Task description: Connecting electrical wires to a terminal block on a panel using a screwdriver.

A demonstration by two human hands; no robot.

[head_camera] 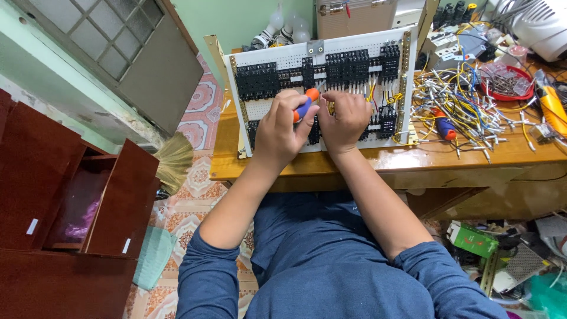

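The left hand [283,127] was closed around a screwdriver [305,104] with an orange-and-blue handle, light, stiff, best gripped at that handle. The right hand [345,118] was curled against the white panel [331,53] on the worktop [378,159], probably pinching a wire, though its fingers hid it.

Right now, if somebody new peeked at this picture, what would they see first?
First, the white perforated panel covered in black blocky parts, propped on the wooden table. Both hands work at its middle: the left hand grips an orange-and-blue screwdriver, and the right hand presses on the panel. To the right lies a tangled heap of yellow, white and blue wires.
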